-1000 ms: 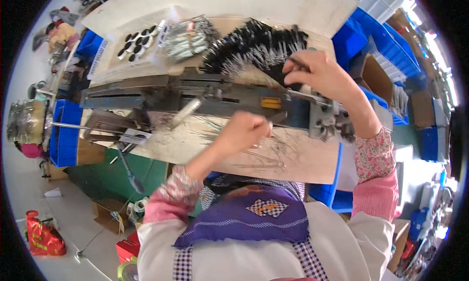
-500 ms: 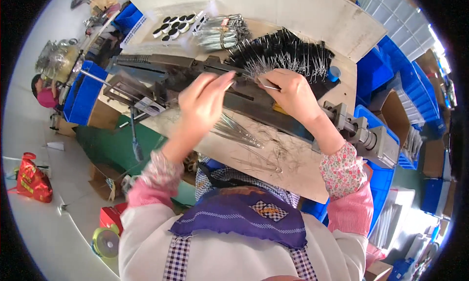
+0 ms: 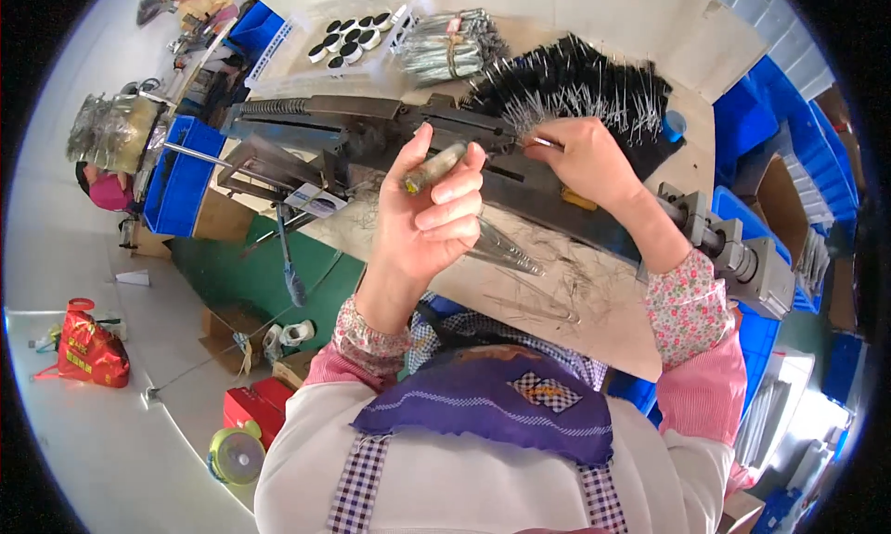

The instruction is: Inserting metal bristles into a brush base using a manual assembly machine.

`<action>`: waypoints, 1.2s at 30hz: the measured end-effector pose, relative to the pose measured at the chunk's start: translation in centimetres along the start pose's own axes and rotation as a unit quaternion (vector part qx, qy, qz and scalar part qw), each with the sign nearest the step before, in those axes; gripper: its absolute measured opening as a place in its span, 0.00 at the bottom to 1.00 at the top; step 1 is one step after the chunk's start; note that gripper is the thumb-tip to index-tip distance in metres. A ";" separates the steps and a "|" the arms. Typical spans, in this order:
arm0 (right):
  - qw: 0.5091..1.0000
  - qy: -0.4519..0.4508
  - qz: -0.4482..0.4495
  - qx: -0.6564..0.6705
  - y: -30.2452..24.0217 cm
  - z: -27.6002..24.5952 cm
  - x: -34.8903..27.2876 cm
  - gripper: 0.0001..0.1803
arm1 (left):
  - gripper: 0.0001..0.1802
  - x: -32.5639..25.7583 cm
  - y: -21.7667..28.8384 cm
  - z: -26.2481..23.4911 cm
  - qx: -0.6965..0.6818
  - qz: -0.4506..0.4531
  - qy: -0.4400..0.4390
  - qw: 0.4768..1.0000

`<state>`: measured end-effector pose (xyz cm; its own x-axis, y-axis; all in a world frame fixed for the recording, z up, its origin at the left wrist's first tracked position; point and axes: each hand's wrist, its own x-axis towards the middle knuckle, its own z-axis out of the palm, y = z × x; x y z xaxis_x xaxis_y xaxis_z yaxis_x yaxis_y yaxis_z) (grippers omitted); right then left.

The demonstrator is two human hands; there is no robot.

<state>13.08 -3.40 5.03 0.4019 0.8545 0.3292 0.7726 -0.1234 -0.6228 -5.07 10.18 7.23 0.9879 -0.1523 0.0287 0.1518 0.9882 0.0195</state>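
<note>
Palm turned up, my left hand (image 3: 422,223) has its fingers curled around a short greyish cylinder (image 3: 434,168) with a yellowish end, which I cannot name more exactly. My right hand (image 3: 589,163) pinches a thin, shiny metal piece (image 3: 549,142) over the dark metal bench machine (image 3: 371,107); its far end is hard to make out. Loose thin wires (image 3: 506,246) lie on the wooden tabletop (image 3: 613,325) below the machine. Just beyond my right hand is a pile of black-bristled wire brushes (image 3: 580,84), their looped wire ends toward me.
A white plastic basket (image 3: 278,56) holds several white rolls with black tops. Beside it lies a tied bundle of metal wires (image 3: 455,47). A small blue cap (image 3: 674,126) stands by the brushes. Metal clamp blocks (image 3: 733,256) stick out at right, near blue bins (image 3: 742,116).
My left hand has turned palm up, bringing the cylinder into sight. My right hand still pinches the metal piece near the machine. The whole view has shifted slightly.
</note>
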 end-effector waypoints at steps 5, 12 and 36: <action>0.999 -0.004 -0.033 0.015 0.4 0.5 0.1 0.08 | 0.22 -0.2 -1.5 -2.0 0.250 0.070 0.093 0.961; 0.997 0.049 -0.036 -0.036 -0.9 0.0 -1.2 0.09 | 0.20 0.0 -4.1 -8.1 0.824 0.182 0.237 0.482; 0.947 0.042 0.271 -0.167 3.6 4.5 -10.2 0.12 | 0.26 -8.9 5.6 -12.3 0.535 0.310 0.509 0.599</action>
<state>9.51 -10.30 -3.75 0.8113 0.5777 0.0898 0.5479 -0.6976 -0.4616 -12.60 17.29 -5.22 0.4331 0.8655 -0.2518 0.1770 0.1922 0.9653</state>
